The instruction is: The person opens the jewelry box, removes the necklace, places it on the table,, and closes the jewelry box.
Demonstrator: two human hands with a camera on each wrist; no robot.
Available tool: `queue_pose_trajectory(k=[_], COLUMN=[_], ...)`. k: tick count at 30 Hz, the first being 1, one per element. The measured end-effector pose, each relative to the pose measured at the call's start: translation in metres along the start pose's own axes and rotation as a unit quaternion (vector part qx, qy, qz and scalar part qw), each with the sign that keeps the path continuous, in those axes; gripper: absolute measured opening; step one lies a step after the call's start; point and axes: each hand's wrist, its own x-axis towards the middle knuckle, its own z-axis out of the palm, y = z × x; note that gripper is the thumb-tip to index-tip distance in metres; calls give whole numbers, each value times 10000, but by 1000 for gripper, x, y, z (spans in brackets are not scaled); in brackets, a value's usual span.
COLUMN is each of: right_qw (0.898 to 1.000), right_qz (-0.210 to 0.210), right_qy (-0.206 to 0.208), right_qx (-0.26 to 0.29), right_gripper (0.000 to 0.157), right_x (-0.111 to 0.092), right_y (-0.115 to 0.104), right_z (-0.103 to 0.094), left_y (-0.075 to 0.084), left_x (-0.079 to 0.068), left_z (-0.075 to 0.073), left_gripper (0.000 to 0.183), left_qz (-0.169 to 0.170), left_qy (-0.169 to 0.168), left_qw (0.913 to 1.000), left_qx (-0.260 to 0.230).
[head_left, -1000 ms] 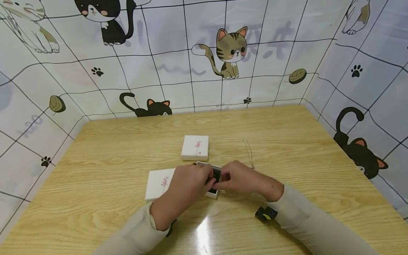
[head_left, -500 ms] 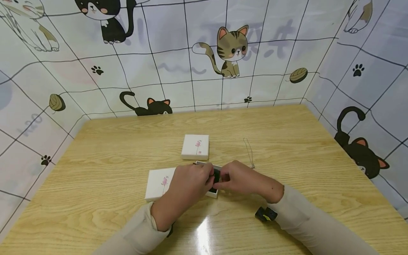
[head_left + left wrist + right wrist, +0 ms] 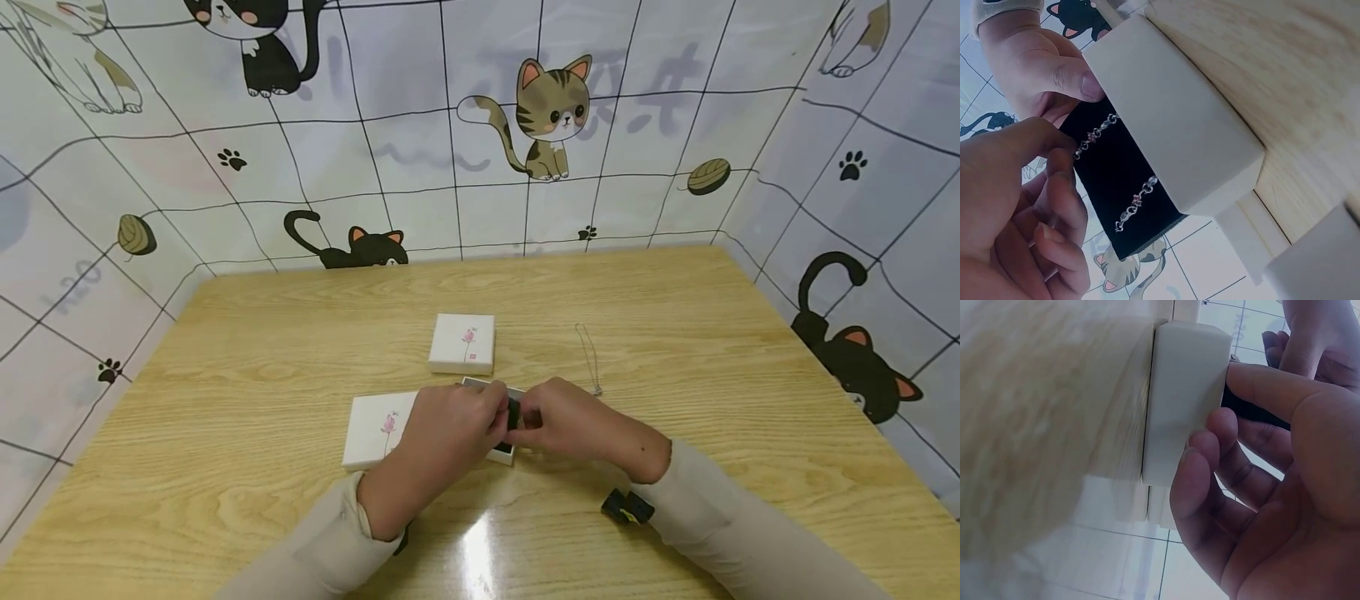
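A small white open box stands on the table between both hands. From it a black velvet pad sticks up at a tilt, with a silver bracelet with pink stones lying across it. My left hand pinches the pad's upper edge, by one end of the bracelet. On the opposite side, my right hand holds the pad between thumb and fingers, its other fingertips by the wall of the box. Fingers hide much of the box in the head view.
A white lid with a pink flower lies left of the open box, partly behind the left hand. Another white flower-printed box sits farther back. A thin silver chain lies beyond the right hand. Cat-print cloth borders the wooden table.
The black pad stands slightly higher out of the box at the fingers. Both hands keep nearly the same place; the head view shifts a little.
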Motion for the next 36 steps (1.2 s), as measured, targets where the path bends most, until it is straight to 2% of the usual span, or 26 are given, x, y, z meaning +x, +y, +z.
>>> queue_pose_trajectory(k=[7,14,25,36], right_qw=[9999,9996,9996,9999], right_qz=[-33,-49,-47,40], right_qy=[31,94,33,-19], right_qx=[-100,-267,-259,-102], right_gripper=[35,38,39,37], right_x=[-1,-2,-1,-1], right_y=[-1,-2,-3,-1], right_z=[-1,0,0,0], left_y=[1,0,-1,-4], left_x=[1,2,2,2], left_z=[-1,-2,-3,-3], left_gripper=[19,18,16,14], left_qz=[-20,20,-122,-122], left_qy=[-11,155,165,264], left_qw=[9999,9996,9994,9994], left_qx=[-146,-245,-263,-161])
